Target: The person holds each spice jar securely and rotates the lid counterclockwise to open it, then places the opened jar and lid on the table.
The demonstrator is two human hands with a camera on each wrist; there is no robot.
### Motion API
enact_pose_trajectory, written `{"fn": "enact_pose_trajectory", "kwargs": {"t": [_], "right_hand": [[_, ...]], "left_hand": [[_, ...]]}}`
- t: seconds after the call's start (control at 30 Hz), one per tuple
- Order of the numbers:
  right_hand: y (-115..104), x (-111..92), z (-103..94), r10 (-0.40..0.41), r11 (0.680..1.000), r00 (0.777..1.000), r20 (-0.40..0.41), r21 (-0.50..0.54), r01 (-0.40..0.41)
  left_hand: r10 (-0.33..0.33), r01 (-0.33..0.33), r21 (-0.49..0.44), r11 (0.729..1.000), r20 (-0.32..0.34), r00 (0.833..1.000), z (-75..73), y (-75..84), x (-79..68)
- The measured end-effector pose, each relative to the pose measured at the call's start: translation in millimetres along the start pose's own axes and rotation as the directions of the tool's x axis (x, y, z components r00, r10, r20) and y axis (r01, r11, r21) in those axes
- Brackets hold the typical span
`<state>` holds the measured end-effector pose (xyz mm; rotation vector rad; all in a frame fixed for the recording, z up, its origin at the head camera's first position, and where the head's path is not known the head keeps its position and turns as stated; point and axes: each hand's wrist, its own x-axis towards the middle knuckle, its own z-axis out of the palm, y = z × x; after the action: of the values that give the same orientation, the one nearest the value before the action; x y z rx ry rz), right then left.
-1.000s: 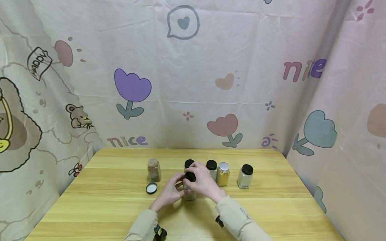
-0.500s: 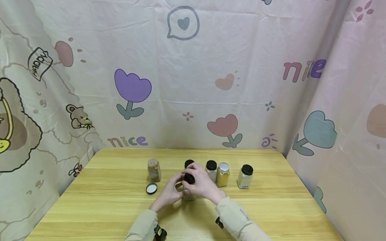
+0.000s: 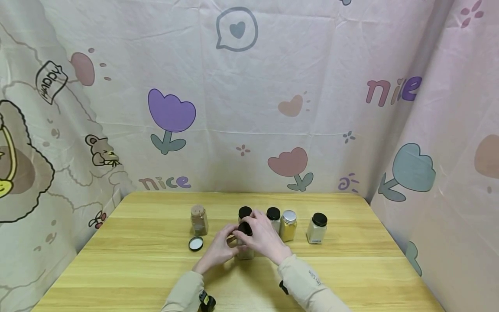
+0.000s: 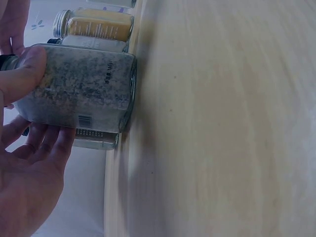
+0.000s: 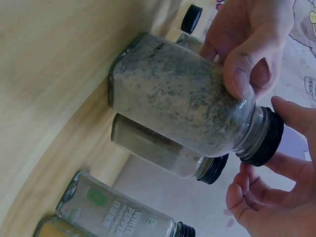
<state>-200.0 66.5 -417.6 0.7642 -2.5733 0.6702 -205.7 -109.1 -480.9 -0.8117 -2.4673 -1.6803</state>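
My left hand (image 3: 220, 248) grips the upper body of a square glass spice jar (image 5: 173, 94) filled with grey-white, dark-flecked seasoning. In the left wrist view the thumb (image 4: 30, 69) lies across the jar's shoulder, and the fingers curl beneath it. My right hand (image 3: 266, 237) holds the black lid (image 5: 264, 138) at the jar's mouth between thumb and fingers. Glass neck shows below the lid in the right wrist view. In the head view the jar stands upright, its top half largely covered by both hands. Another black-lidded jar (image 3: 245, 211) stands right behind it.
Left of the hands are a brown-filled jar (image 3: 199, 222) and a loose, upturned black lid (image 3: 196, 243). To the right stand a white pepper jar (image 5: 118, 210), a silver-lidded yellow jar (image 3: 288, 227) and a black-lidded pale jar (image 3: 317, 229). A patterned curtain (image 3: 234, 108) hangs behind the table.
My right hand's fingers shift and turn slightly around the black lid, whose tilt varies a little. The left hand and the jar stay in place.
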Motion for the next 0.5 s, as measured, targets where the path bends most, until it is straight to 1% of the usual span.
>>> {"fn": "enact_pose_trajectory", "kwargs": {"t": [0.23, 0.4, 0.5], "right_hand": [[-2.2, 0.6, -4.7, 0.006, 0.995, 0.999, 0.05, 0.102, -0.011], [-1.9, 0.5, -6.5, -0.01, 0.99, 0.997, 0.08, 0.139, -0.001], [-0.6, 0.2, -6.9, -0.022, 0.988, 0.995, 0.101, 0.156, 0.006]], "left_hand": [[0.009, -0.009, 0.0, 1.0, 0.006, 1.0, 0.3, -2.4, 0.5], [0.006, -0.006, -0.014, 1.0, 0.006, 1.0, 0.1, -2.4, 0.6], [0.015, -0.015, -0.001, 1.0, 0.005, 1.0, 0.3, -2.4, 0.8]]}}
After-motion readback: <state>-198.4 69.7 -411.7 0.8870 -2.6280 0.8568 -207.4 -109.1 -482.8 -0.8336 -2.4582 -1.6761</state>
